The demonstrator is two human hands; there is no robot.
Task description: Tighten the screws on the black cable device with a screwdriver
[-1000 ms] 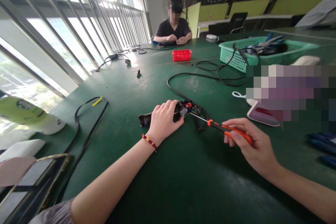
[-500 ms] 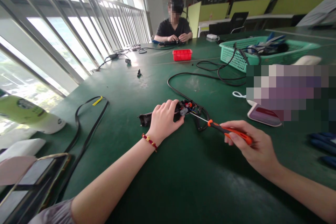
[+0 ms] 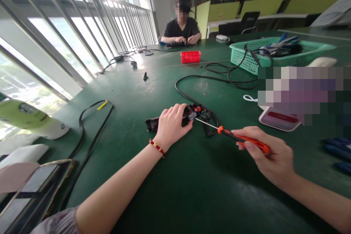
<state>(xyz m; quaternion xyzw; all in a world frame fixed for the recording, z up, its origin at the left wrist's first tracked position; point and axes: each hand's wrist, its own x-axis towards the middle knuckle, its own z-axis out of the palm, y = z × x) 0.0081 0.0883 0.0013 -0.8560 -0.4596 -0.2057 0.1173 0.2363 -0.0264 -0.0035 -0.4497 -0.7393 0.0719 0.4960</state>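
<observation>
My left hand point(image 3: 174, 122) is closed over a black corded device point(image 3: 152, 124) that lies on the green table point(image 3: 192, 190). The device's casing is open at its right end, where red, grey and blue inner parts and thin wires show. What kind of device it is, I cannot make out. In my right hand point(image 3: 268, 153) is a screwdriver point(image 3: 244, 139) with an orange and black handle. Its thin shaft points left, and the tip is beside the grey part near my left thumb; whether it touches, I cannot tell.
A black cable point(image 3: 192, 76) loops from the device toward a green basket point(image 3: 244, 60) full of tools. A red tray point(image 3: 190, 57) and a small black piece point(image 3: 145, 76) lie farther off. Phones point(image 3: 35, 182) and a bottle point(image 3: 30, 119) are at left. Another person point(image 3: 181, 25) works opposite.
My right hand and the screwdriver have shifted slightly right and down, the shaft drawing back a little from the inner parts. My left hand keeps its hold on the device.
</observation>
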